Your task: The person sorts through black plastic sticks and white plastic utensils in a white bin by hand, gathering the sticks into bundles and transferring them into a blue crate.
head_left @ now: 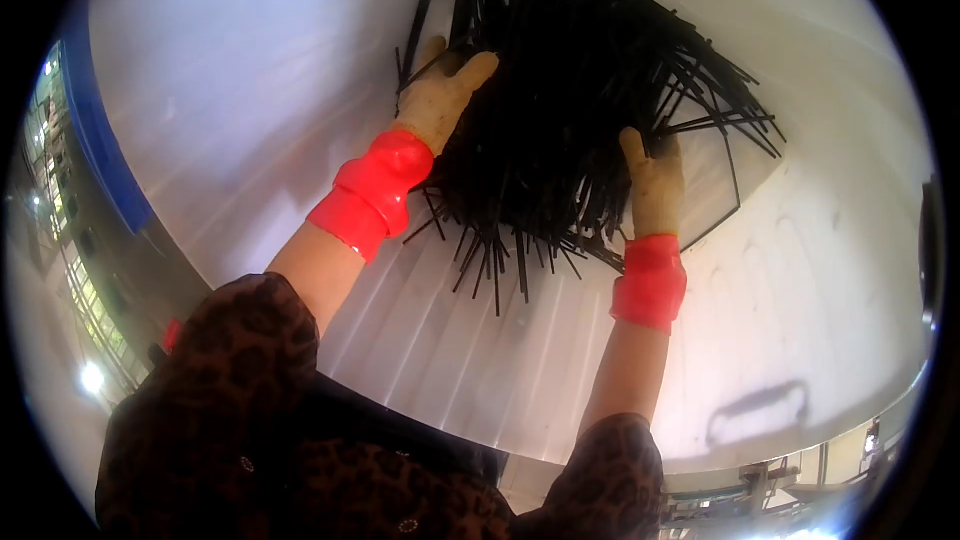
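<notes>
- Left hand [440, 100]: gloved, its thumb spread apart from the fingers, at the left edge of the pile of black rods [560, 90]; a thin rod crosses the glove near the fingers.
- Right hand [656, 180]: gloved, upright at the lower right edge of the pile, the thumb showing; the other fingertips are lost in the dark rods, so I cannot tell whether the grip is closed on any.
- Red cuffs [372, 195] ring both wrists.
- The pile lies between and beyond the hands, inside a large white container [800, 270]; loose ends fan out at the bottom and right.
- The container has a ribbed surface below the pile and smooth, curving sides.
- A blue strip [105, 130] runs outside its left edge.
</notes>
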`<act>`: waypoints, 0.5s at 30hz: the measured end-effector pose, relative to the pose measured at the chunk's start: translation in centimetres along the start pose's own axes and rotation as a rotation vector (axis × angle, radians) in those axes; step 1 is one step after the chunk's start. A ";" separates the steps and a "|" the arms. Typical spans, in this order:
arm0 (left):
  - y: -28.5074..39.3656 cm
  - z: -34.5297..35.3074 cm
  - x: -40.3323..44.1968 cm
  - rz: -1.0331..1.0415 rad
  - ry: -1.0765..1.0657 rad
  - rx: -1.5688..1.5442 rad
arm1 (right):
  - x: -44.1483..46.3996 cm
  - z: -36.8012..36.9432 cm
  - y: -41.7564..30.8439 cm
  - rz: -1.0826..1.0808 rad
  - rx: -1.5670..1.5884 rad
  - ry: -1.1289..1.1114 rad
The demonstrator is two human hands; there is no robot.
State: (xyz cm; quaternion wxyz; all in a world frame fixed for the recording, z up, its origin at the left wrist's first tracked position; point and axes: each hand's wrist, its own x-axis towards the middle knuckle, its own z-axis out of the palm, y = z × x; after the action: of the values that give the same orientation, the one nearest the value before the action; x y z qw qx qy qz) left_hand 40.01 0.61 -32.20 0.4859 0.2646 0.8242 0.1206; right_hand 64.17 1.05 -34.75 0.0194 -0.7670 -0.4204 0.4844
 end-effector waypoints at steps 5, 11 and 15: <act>2.2 -0.5 -2.6 0.000 -0.308 -0.157 | -0.4 -0.4 -1.8 -0.028 -0.058 -0.192; -2.3 1.0 -2.3 -0.109 -0.709 -0.481 | -1.4 4.2 2.2 -0.398 0.202 -0.507; -0.5 -2.9 -6.0 0.119 -0.872 -0.068 | -9.3 2.2 -2.5 -0.005 0.628 -0.627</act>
State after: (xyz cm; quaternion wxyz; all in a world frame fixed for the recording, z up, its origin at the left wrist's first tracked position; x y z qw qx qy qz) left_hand 39.64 -2.98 -26.59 0.7888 0.3215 0.5212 0.0524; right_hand 59.26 -4.40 -28.06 0.1240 -0.5392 -0.2402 0.7976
